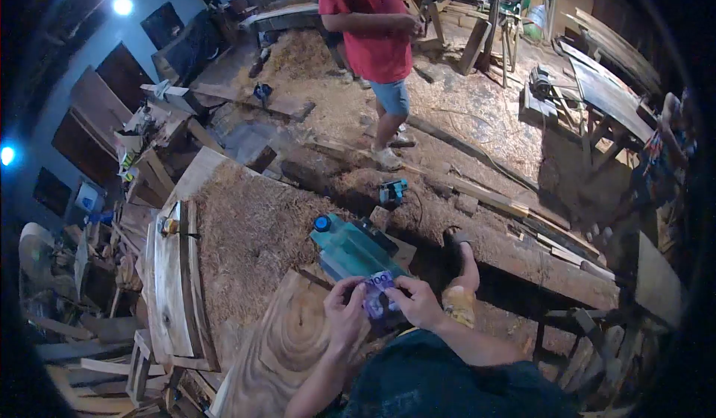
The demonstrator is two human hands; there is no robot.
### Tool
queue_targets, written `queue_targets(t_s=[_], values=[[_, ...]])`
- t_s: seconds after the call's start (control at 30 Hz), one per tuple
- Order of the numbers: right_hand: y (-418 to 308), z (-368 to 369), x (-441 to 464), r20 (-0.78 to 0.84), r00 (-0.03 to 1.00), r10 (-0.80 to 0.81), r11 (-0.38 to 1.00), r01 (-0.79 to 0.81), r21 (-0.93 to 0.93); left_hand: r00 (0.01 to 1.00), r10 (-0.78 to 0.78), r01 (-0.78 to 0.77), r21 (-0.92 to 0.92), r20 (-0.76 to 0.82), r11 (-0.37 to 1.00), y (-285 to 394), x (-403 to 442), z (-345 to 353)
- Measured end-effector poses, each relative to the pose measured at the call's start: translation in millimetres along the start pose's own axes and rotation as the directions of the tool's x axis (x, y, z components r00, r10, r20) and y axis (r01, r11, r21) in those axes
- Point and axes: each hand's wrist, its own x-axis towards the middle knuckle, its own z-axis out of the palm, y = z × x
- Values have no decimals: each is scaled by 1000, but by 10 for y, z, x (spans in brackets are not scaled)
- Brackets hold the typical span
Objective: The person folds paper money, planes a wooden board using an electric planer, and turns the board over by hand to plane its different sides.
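Between my two hands I hold a purple banknote (379,278) marked 100, in front of my body. My left hand (347,310) pinches its left edge with thumb and fingers. On the other side, my right hand (416,303) grips the right edge. The note looks creased or partly folded, and its lower part is dark and hard to make out. Just beyond it a green jerrycan (356,246) with a blue cap lies on the sawdust-strewn surface. Below my left hand is a wooden slab (280,328) with swirling grain.
A person in a red shirt (373,41) stands ahead. A teal power tool (393,190) with a cord sits beyond the jerrycan. Long timbers (514,209) run along the right. A pale plank (173,291) stands at left, near scrap wood. Wood shavings (250,231) cover much of the area.
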Motion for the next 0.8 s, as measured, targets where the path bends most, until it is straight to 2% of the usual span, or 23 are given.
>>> queue_targets(t_s=[0.1, 0.23, 0.33, 0.37, 0.47, 0.53, 0.6, 0.63, 0.73, 0.77, 0.8], values=[[-59, -18, -23, -64, 994, -83, 993, 77, -91, 999, -42, 44, -61, 33, 997, -15, 21, -72], [-54, -123, -26, -10, 970, -242, 932, 229, -282, 996, -36, 32, 40, 85, 999, 150, 33, -121], [-230, -154, -49, 35, 957, -287, 922, 286, -263, 986, -13, -3, 96, 167, 995, 274, 1, -203], [-229, -184, -55, 80, 966, -246, 909, 259, -327, 980, -33, 5, 143, 194, 990, 271, -9, -251], [-323, -213, -73, 133, 935, -329, 901, 353, -252, 971, -56, -8, 263, 234, 965, 310, -25, -350], [-232, -218, -41, 171, 894, -414, 842, 447, -303, 966, -70, -20, 337, 251, 941, 316, -72, -395], [-186, -193, -50, 175, 881, -439, 834, 472, -284, 977, -35, -29, 292, 212, 956, 230, -131, -440], [-142, -184, -48, 183, 903, -388, 864, 425, -270, 982, -27, -26, 276, 186, 961, 256, -162, -435], [-85, -121, -33, 193, 911, -365, 861, 409, -303, 997, 2, -18, 223, 73, 975, 190, -223, -428], [-184, -85, -46, 135, 890, -436, 855, 457, -244, 1000, 8, -14, 204, 28, 979, 136, -255, -425], [-190, -65, -42, 142, 888, -436, 852, 459, -252, 999, 28, -30, 117, 19, 993, 70, -273, -409]])
